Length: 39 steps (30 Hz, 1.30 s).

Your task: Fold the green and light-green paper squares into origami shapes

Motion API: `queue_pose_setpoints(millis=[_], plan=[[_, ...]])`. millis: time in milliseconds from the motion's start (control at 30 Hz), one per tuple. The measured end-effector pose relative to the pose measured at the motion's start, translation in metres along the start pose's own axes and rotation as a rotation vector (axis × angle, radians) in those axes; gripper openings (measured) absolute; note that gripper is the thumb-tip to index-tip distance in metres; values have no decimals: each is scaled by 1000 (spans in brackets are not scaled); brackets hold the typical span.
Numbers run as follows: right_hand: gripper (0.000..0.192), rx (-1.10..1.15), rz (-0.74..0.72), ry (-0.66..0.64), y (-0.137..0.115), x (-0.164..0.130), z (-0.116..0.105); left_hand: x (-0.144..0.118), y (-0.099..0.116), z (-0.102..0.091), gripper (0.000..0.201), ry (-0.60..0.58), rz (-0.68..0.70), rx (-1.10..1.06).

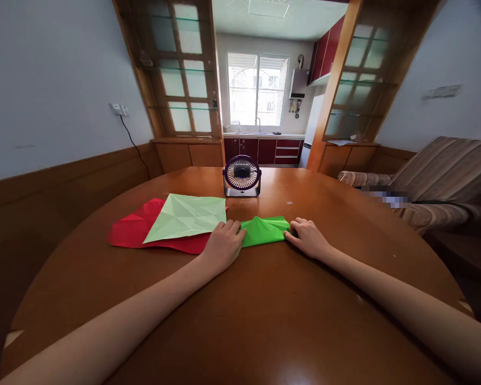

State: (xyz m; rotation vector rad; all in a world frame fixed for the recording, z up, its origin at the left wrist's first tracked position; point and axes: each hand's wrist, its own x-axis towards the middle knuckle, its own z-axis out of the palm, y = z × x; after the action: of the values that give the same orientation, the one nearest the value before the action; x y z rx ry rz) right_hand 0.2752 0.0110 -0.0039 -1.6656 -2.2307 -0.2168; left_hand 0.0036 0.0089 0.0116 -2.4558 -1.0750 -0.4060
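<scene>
both hands [264, 243] press green paper [264, 231] on round wooden table [264, 321], kitchen seemingly behind.

A small purple fan [241, 175] is seen on the brown worktop [264, 310], with a pale green sheet [186, 215] laid over a red sheet [134, 230].

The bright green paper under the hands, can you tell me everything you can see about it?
The bright green paper is a folded sheet, glossy and creased, lying flat on the round wooden table as a narrow band with a small peak along its far edge. The left hand presses its left end and the right hand its right end. Its left end lies by the pale green sheet; whether they touch cannot be told.
</scene>
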Motion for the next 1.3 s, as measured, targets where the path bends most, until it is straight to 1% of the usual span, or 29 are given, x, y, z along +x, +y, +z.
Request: queue_pose_setpoints(millis=[100, 167, 300, 433, 533, 633, 800, 967, 1100, 1300], plan=[[28, 8, -7, -6, 1, 0, -1, 7, 12, 6, 29, 20, 83, -152], [28, 9, -10, -7, 1, 0, -1, 14, 22, 11, 31, 12, 71, -256], [27, 24, -16, -6, 2, 1, 0, 28, 37, 20, 37, -78, 23, -364], [27, 34, -27, 6, 4, 1, 1, 39, 37, 22, 42, -175, 14, -420], [28, 37, -23, 1, 5, 2, 1, 43, 35, 21, 44, -240, -32, -432], [29, 55, -23, -4, 5, 2, 1, 41, 39, 21, 49, -294, -68, -413], [28, 74, -31, 11, 7, 1, 1, 34, 49, 20, 55, -316, -102, -395], [25, 83, -39, 22, 7, 1, 2, 32, 51, 19, 56, -322, -115, -406], [23, 102, -33, 10, 6, 1, 0, 31, 53, 16, 61, -374, -128, -412], [21, 98, -29, 0, 6, 1, -1, 26, 57, 13, 69, -404, -101, -443]])
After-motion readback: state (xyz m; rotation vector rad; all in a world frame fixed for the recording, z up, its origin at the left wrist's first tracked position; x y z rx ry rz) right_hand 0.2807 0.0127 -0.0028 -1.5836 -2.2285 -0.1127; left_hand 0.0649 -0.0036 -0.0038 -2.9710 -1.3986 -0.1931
